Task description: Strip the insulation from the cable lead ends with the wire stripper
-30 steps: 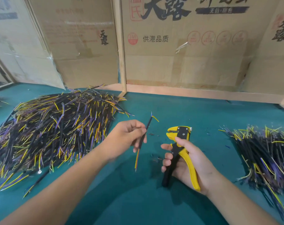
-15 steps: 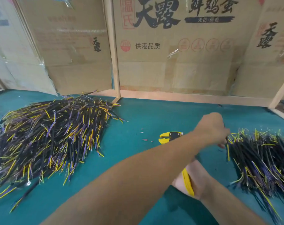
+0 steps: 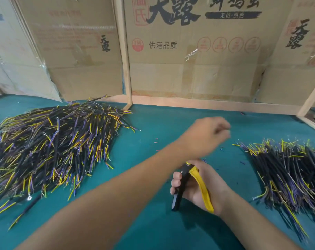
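Observation:
My right hand [image 3: 218, 192] grips the yellow-and-black wire stripper [image 3: 202, 186] by its handles, low over the green table. The stripper's head is hidden under my left wrist. My left hand [image 3: 206, 136] hovers above it, blurred, fingers curled, with no cable visible in it. It is a short way left of the smaller pile of black cables with yellow and purple leads [image 3: 288, 170]. A large heap of the same cables [image 3: 54, 150] covers the table's left side.
Cardboard boxes [image 3: 189, 60] held in a wooden frame [image 3: 207, 105] wall off the back of the green table [image 3: 153, 141]. Small bits of stripped insulation [image 3: 155, 141] lie scattered between the two piles. A few loose cables [image 3: 25, 212] lie at the front left.
My left hand carried a black cable across to the right pile, let it go there, and has drawn back leftward without it. My right hand kept hold of the stripper.

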The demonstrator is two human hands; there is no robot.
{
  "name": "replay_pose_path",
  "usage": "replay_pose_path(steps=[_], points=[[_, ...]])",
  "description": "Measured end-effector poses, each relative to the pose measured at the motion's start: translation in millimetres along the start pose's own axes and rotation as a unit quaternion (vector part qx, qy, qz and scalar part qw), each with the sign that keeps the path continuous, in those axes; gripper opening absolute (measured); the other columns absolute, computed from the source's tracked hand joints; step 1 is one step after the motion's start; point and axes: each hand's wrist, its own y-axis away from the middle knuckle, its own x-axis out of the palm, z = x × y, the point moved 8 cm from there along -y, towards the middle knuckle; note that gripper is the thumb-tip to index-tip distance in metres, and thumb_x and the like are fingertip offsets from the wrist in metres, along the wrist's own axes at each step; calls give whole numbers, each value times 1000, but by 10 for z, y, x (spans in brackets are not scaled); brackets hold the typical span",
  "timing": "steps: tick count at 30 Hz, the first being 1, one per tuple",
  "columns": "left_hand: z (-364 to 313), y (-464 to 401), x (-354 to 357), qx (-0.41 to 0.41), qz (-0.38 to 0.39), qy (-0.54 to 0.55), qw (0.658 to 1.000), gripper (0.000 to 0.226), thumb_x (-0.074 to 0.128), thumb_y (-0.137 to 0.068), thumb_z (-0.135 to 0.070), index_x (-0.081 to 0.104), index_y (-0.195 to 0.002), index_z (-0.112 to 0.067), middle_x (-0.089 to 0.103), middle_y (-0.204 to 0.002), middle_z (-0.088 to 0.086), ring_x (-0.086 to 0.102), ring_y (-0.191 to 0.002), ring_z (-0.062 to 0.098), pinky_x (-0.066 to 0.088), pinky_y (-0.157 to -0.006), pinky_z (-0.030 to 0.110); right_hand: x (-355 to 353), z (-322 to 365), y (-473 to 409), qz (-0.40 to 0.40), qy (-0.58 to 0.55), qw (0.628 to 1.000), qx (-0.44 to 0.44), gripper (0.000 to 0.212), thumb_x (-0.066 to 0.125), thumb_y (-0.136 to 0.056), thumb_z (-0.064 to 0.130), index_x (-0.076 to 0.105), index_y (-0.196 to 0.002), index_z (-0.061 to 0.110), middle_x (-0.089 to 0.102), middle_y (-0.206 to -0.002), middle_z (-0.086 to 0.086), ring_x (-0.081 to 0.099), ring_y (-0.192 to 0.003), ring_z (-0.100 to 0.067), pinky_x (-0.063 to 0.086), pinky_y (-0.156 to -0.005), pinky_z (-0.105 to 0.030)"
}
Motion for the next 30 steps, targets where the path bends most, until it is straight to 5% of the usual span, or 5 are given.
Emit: replay_pose_path(steps=[4, 10, 16, 25, 30], points=[[822, 637, -1072, -75, -125, -214, 966, 18, 57, -94, -8, 66, -110, -6, 70, -104, 7, 63, -99, 26, 48, -88, 34, -1, 25, -5, 3, 28, 1000, -14, 51, 67, -84, 40, 61, -114, 0, 47, -70, -10, 48, -58, -25, 51, -60, -39], [1697, 1575, -1932, -311, -131, -506, 794, 26, 56, -96, -36, 58, -101, -10, 68, -104, 12, 60, -104, 34, 48, -82, 41, -6, 14, -28, 2, 22, 1000, -12, 52, 68, -84, 40, 61, -116, -1, 46, -72, -10, 47, -59, -25, 51, -61, -40], [1796, 1493, -1774, -310, -107, -523, 787, 28, 57, -94, -40, 55, -103, -14, 68, -108, 6, 65, -103, 29, 46, -79, 37, -23, 22, -28, 2, 17, 1000, -8, 56, 70, -83, 39, 61, -120, -2, 47, -74, -12, 47, -61, -26, 51, -63, -42], [1848, 1499, -1774, -337, -81, -534, 771, 15, 47, -97, -17, 56, -105, -9, 68, -107, 7, 68, -96, 29, 37, -68, 31, 69, 3, 30, 35, 59, 998, -7, 40, 64, -82, 28, 52, -114, 6, 62, -90, -28, 64, -83, -44, 56, -79, -56], [1869, 1524, -1816, -339, -98, -502, 790, 7, 49, -94, -18, 51, -92, -11, 68, -101, 11, 67, -93, 33, 33, -63, 32, -41, 25, 56, -33, 175, 984, 4, 37, 55, -99, 34, 59, -102, -3, 69, -98, -33, 70, -93, -48, 60, -80, -55]])
